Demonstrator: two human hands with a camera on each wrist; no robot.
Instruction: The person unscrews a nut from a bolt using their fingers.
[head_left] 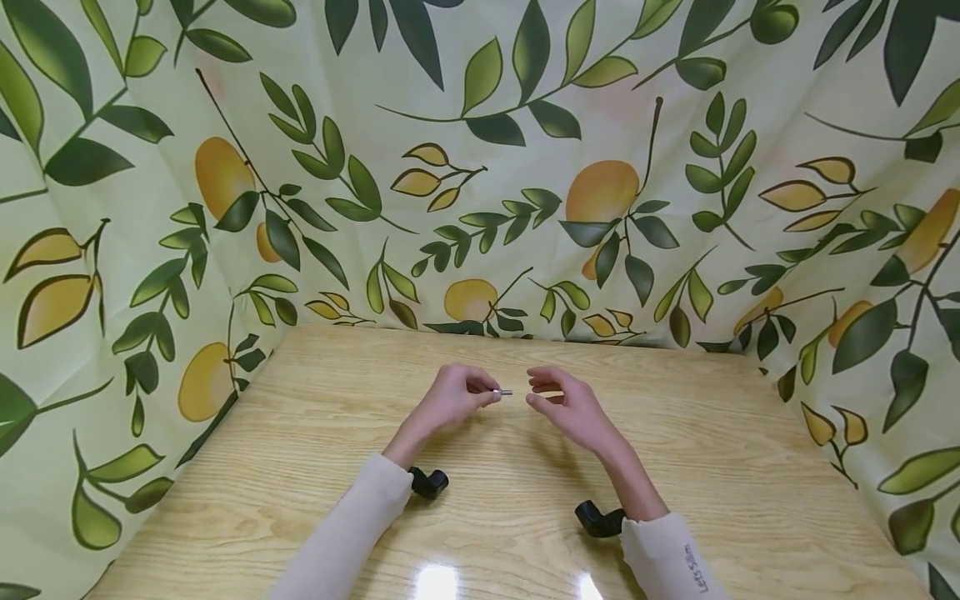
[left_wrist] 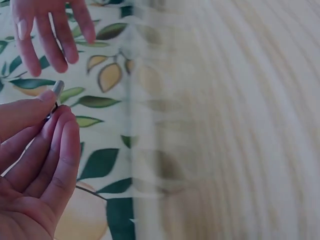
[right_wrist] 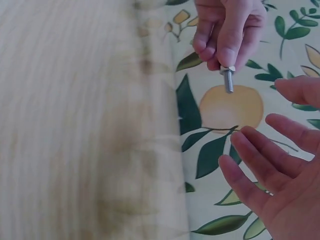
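Note:
Between thumb and fingertips, my left hand (head_left: 455, 396) pinches a small silver metal bolt (head_left: 507, 392). The right wrist view shows the bolt (right_wrist: 229, 82) with its hexagonal part at the fingertips and its shank sticking out past them. The rest of it is hidden in the grip. Facing that shank, a short gap away, is my right hand (head_left: 570, 408), its fingers spread and relaxed around nothing. In the right wrist view the right hand (right_wrist: 285, 185) has its thumb apart from the other fingers. Both hands are above the table.
The light wooden table (head_left: 315, 483) spreads beneath both hands. Behind it and at the sides hangs a cloth (head_left: 345, 275) printed with leaves and fruit. A black wrist device (head_left: 430, 483) sits at the left cuff, another black device (head_left: 600, 519) at the right cuff.

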